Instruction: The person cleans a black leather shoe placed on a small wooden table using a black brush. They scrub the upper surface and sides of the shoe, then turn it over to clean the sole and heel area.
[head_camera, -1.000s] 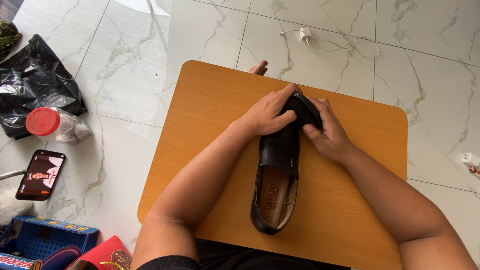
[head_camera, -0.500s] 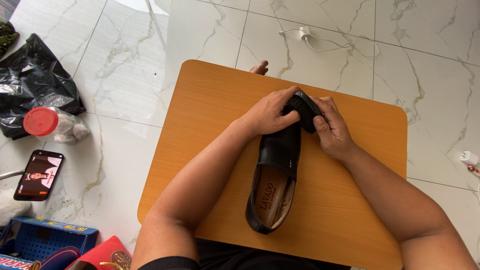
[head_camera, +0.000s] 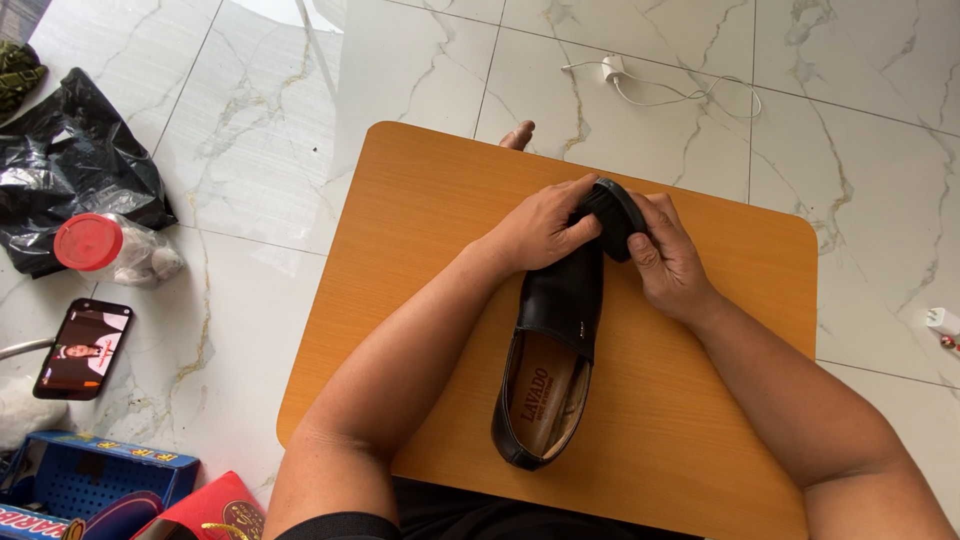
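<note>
Gripping black shoe (head_camera: 560, 340) toe, left hand (head_camera: 540, 230), right hand (head_camera: 668, 262), fingers closed, orange table (head_camera: 420, 230).

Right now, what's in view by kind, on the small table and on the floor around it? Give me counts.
On the table:
Black slip-on shoe: 1, with left hand and right hand on its toe end

On the floor:
Black plastic bag: 1
Red-lidded jar: 1
Phone: 1
Blue crate: 1
White charger with cable: 1

Total: 6
</note>
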